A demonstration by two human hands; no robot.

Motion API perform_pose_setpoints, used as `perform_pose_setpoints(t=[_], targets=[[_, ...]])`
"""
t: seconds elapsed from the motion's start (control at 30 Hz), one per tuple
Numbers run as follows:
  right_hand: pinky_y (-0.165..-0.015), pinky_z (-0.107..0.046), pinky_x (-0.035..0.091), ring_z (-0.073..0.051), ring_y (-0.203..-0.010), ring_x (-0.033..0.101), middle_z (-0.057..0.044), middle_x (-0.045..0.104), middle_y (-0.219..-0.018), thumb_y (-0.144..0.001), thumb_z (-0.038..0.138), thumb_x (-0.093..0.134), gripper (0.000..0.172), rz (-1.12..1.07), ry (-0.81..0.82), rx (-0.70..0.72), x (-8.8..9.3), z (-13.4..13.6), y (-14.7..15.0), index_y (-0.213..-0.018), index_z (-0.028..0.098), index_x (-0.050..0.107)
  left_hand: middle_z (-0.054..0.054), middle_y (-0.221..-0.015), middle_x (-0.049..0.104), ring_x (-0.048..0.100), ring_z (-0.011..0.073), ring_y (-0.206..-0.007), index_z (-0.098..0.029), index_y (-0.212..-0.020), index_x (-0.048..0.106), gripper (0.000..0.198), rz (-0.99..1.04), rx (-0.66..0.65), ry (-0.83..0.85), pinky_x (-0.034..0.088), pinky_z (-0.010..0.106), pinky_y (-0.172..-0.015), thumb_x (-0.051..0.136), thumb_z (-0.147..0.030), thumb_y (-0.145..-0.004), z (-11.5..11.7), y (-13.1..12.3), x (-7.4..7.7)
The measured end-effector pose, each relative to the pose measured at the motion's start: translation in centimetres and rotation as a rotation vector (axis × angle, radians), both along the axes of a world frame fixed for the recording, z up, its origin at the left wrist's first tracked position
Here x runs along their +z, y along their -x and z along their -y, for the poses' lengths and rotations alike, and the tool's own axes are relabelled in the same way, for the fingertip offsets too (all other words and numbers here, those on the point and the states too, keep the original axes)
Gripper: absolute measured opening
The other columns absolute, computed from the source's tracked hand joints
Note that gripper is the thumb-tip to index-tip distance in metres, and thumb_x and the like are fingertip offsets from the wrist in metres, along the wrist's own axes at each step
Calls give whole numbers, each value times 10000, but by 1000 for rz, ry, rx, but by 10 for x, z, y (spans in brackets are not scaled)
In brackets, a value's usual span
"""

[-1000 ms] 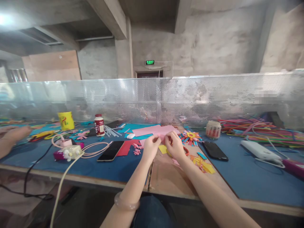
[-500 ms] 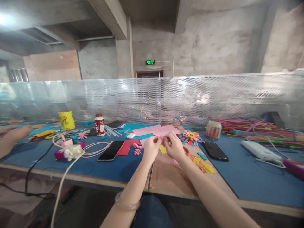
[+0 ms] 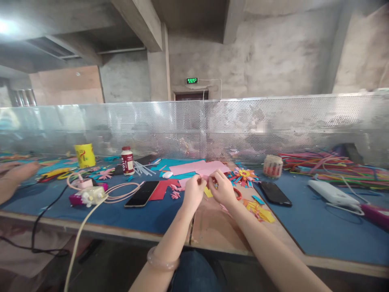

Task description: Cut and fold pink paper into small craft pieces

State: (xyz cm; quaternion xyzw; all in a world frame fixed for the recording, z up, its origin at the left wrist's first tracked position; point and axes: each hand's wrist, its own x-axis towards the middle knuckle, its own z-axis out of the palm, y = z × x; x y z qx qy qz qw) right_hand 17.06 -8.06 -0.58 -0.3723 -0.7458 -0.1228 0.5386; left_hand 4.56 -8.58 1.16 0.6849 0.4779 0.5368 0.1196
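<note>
Over the middle of the table, my left hand [image 3: 194,190] and my right hand [image 3: 221,187] are close together, fingertips pinched. Between them is a small pink paper piece [image 3: 206,177], which both hands hold; its shape is mostly hidden by the fingers. Behind the hands lie pink paper sheets [image 3: 187,168] on blue paper [image 3: 161,164]. A yellow paper piece [image 3: 208,192] shows below the fingers. Just right of my right hand are a red ring [image 3: 238,194] and a multicoloured paper flower [image 3: 244,175].
Left are a phone [image 3: 142,194], red paper [image 3: 161,190], a bottle [image 3: 128,161], a yellow container [image 3: 85,155], a power strip [image 3: 88,195] with cables and another person's hands [image 3: 22,171]. Right are a jar [image 3: 272,166], black phone [image 3: 275,193], paper scraps [image 3: 258,209] and a white device [image 3: 332,192].
Both of my hands remain in nearly the same place with the pink paper between them. The other person's hands at the left have shifted slightly.
</note>
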Motion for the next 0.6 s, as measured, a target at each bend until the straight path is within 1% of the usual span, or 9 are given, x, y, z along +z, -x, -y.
perform_pose_setpoints(t=[0.13,0.27,0.33,0.4,0.47,0.6], targets=[[-629,-236,384,-138,-676,483,-27,500,-763,-835,186,420,104,-20,6,5,0,-1,0,-759,196,490,32,-627,587,531,142,-605,-139,-669,562,125,-5,-17,-7,367,230,-587,472,-96,-745,-4,1,-4],[-629,-238,375,-142,-691,475,-18,485,-744,-828,168,416,99,-47,-11,0,0,-4,-2,-761,198,482,84,-764,657,598,170,-717,-130,-757,602,142,28,-54,-20,425,260,-679,468,-84,-749,-9,2,-9],[-627,-238,372,-140,-686,471,-13,478,-734,-827,169,419,99,-54,-17,0,0,-5,-3,-755,199,480,92,-784,668,615,180,-748,-135,-767,608,129,55,-72,-19,439,271,-700,480,-120,-767,-10,2,-10],[-621,-237,369,-137,-673,466,-10,473,-731,-830,173,421,100,-59,-14,4,-1,-5,-3,-751,200,475,94,-781,672,623,189,-755,-138,-764,606,117,85,-92,-5,448,282,-703,508,-196,-785,-11,2,-10],[-618,-238,368,-134,-666,463,-9,473,-732,-834,175,420,100,-62,-11,15,-1,-4,-3,-753,199,473,99,-784,674,627,196,-761,-137,-764,602,148,120,-116,24,454,291,-706,542,-271,-782,-11,3,-11],[-626,-239,372,-136,-684,471,-13,478,-742,-836,169,416,97,-63,-12,53,0,-2,-2,-769,199,480,100,-772,670,623,202,-753,-133,-748,594,169,158,-137,48,454,294,-690,559,-296,-772,-12,5,-10]])
